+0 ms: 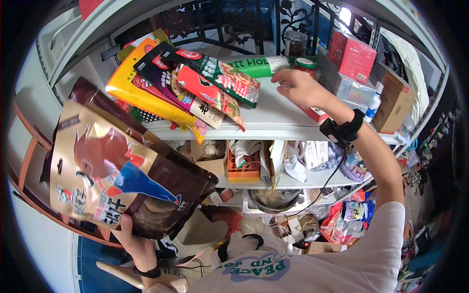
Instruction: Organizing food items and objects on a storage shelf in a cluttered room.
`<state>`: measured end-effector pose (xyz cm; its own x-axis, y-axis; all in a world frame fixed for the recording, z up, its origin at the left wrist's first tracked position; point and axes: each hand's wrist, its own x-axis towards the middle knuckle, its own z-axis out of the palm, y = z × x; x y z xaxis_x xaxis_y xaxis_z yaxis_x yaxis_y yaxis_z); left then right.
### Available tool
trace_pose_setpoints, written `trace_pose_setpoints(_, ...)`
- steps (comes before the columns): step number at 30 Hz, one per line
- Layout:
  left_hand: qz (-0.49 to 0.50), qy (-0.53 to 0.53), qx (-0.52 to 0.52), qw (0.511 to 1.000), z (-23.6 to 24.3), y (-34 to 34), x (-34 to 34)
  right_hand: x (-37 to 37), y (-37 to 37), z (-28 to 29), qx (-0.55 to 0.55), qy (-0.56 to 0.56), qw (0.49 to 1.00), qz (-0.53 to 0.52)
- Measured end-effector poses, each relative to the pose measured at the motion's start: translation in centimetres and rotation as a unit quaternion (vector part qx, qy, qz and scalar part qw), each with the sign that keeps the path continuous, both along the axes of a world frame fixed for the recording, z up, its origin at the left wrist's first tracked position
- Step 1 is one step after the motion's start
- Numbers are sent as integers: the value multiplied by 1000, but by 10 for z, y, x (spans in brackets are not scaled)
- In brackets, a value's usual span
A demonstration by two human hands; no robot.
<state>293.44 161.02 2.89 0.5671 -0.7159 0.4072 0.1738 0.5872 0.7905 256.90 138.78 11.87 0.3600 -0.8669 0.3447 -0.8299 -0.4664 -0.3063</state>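
Note:
My left hand (134, 244) grips a large gold-and-brown food pouch (102, 166) by its lower edge, the thumb on its front. Behind that pouch, dark brown packaging (90, 93) shows in part. My right hand (300, 89) hangs over the upper shelf (278, 110), fingers loosely bent and apart, with nothing seen in them. Close by it are a green cylindrical package (256, 67) and a jar with a green lid (305, 64). To its left, several food pouches overlap: a yellow one (128, 84), a purple-and-black one (159, 73), a red one (205, 88) and a dark green one (234, 80).
Pink-red boxes (357, 59), a silver box (349, 90), a white bottle (373, 105) and a brown carton (395, 100) stand at the shelf's right. Below, an orange basket (243, 171) and a metal bowl (273, 199) sit on lower levels. A reddish rack (29, 166) borders the left.

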Motion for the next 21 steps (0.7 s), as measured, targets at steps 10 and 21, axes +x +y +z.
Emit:
trace_pose_setpoints(10,-276,-30,97,956,74,-44,-66,-32,91,-3,202,-361,885,214)
trace_pose_setpoints(21,-278,-21,24,960,109,-156,-164,-50,70,-53,-247,-504,827,20)
